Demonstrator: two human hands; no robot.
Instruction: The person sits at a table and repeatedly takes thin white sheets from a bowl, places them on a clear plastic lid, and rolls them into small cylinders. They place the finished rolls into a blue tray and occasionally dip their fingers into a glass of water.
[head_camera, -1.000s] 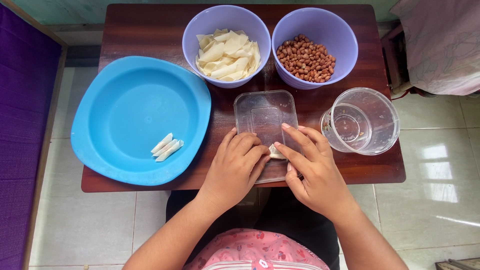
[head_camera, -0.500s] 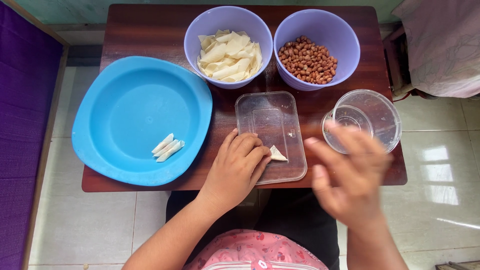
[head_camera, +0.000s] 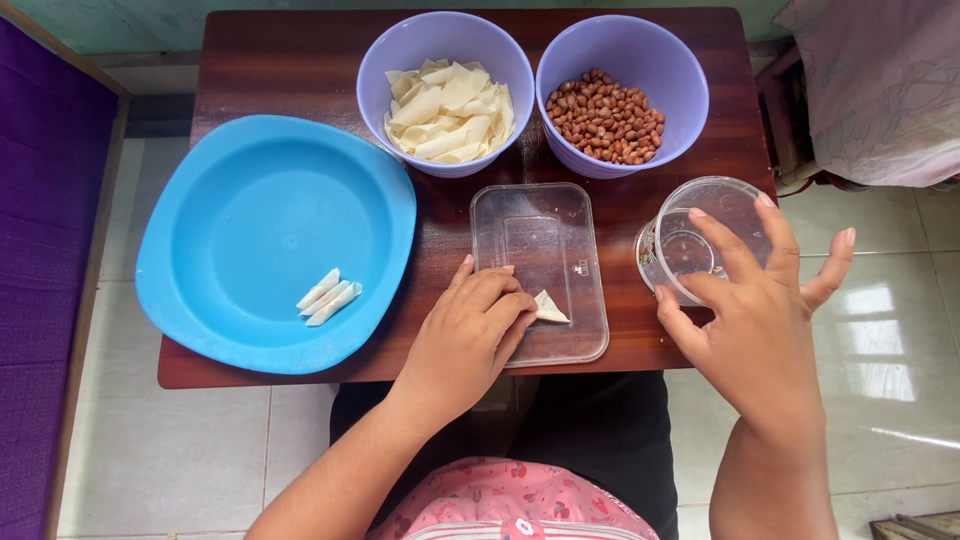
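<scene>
Left hand (head_camera: 470, 335) is resting on the clear rectangular plastic lid (head_camera: 540, 270) lying flat on the dark brown wooden table (head_camera: 300, 60). Fingers are curled down, tips pinning a small folded pale pastry wrapper (head_camera: 550, 308) against the lid; loose pinch, not a full fist.

Right hand (head_camera: 755, 320) is hovering at the table's right edge, fingers spread wide and holding nothing. Its fingertips are overlapping the round clear plastic cup (head_camera: 700, 235) that is sitting just right of the lid; cannot tell whether they are touching the rim or just above it.

The folded wrapper is sitting on the lid's near-right part, just beside the left fingertips.

Round light-blue plastic plate (head_camera: 270, 240) is lying on the table's left side, overhanging the edge slightly, with three rolled white pastry sticks (head_camera: 327, 297) lying side by side on its near-right area. At the far edge, two purple plastic bowls are standing next to each other: the left bowl (head_camera: 445, 40) holding cut pastry squares, the right bowl (head_camera: 622, 45) holding brown peanuts.
</scene>
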